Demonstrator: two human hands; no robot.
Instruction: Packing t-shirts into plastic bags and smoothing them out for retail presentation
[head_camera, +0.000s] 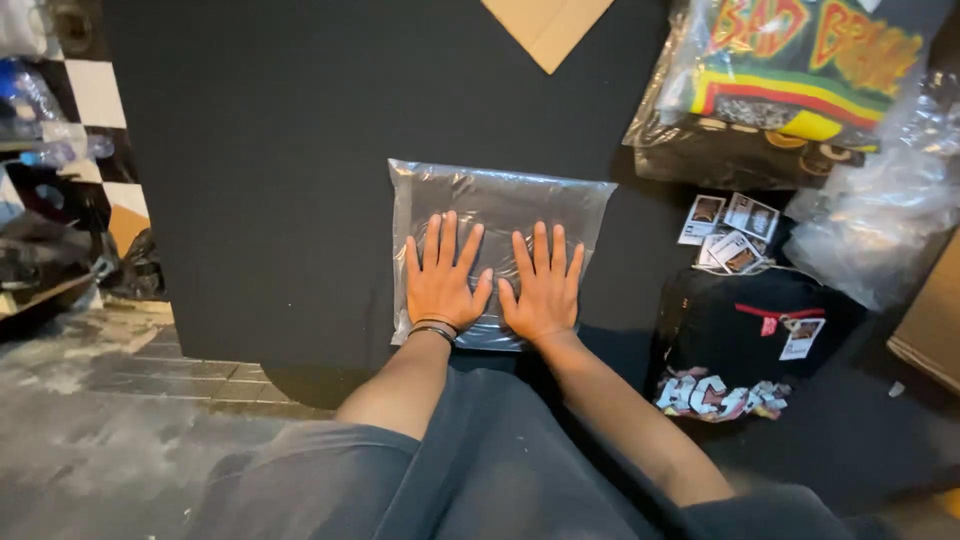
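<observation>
Both hands flat, palms down, side by side near frame centre. Left hand (441, 277): fingers straight, slightly spread, pointing away from body; thumb angled out toward the other hand. Dark bands round the left wrist (433, 327). Right hand (543, 284): same pose, fingers extended and a bit fanned, thumb toward the left hand. Thumbs close, not clearly touching. Left forearm (400, 375) bare, runs up from lower centre. Right forearm (625, 425) bare, comes in diagonally from lower right. Both arms roughly straight, wrists bent back a little. Neither hand grips anything.
</observation>
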